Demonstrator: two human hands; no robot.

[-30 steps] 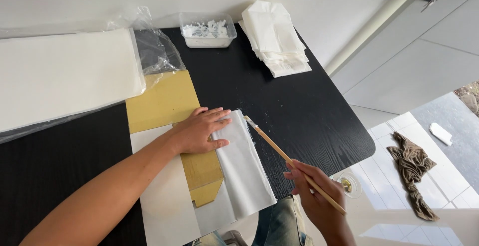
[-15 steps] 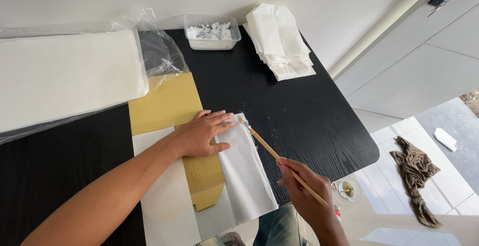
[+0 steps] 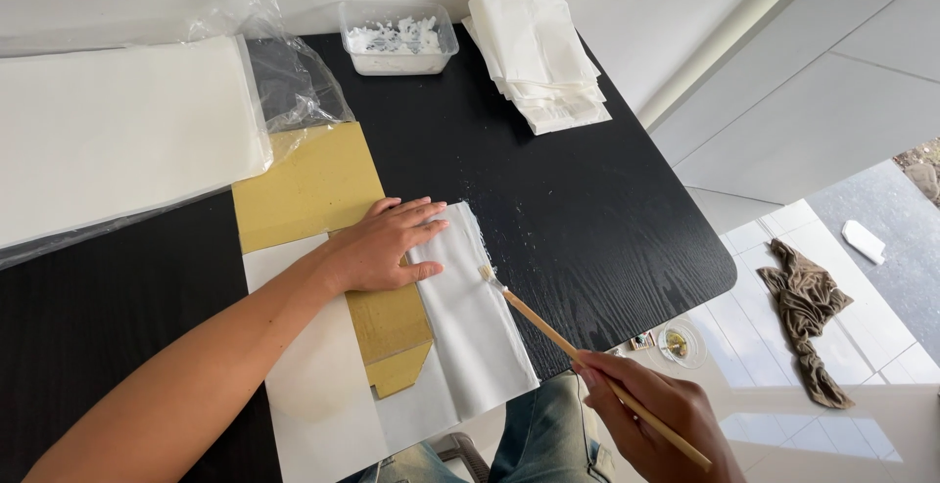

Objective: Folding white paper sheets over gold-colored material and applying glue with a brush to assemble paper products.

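The left hand [image 3: 384,248] lay flat with its fingers [image 3: 423,217] spread, gripping nothing, pressing one folded white paper sheet [image 3: 470,331] against the black table [image 3: 578,209]. The right hand [image 3: 658,414] had its fingers curled tight round the handle of one wooden brush [image 3: 578,354], whose bristle tip touched the sheet's edge at three o'clock from the left hand. One mustard cardboard template [image 3: 313,189] lay under the sheet, reaching toward eleven o'clock. At twelve o'clock stood one clear tub of white paste [image 3: 399,39]; at one o'clock, one pile of folded white bags [image 3: 537,52]; at ten o'clock, one plastic-wrapped stack of white sheets [image 3: 117,131]
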